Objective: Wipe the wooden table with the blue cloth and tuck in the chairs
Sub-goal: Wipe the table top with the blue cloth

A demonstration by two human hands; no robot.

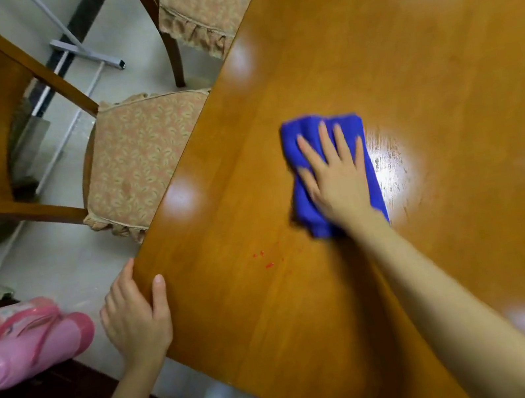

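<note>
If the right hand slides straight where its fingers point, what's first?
Nothing visible: the right hand, flat on the blue cloth, has only bare wooden table ahead, to the frame's top.

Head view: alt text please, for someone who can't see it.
A person's right hand presses a blue cloth flat on a glossy wooden table, while the left hand grips the table's near corner. Red specks lie between the hands. A wooden chair with a floral cushion stands at the table's left edge, a second chair beyond it.
</note>
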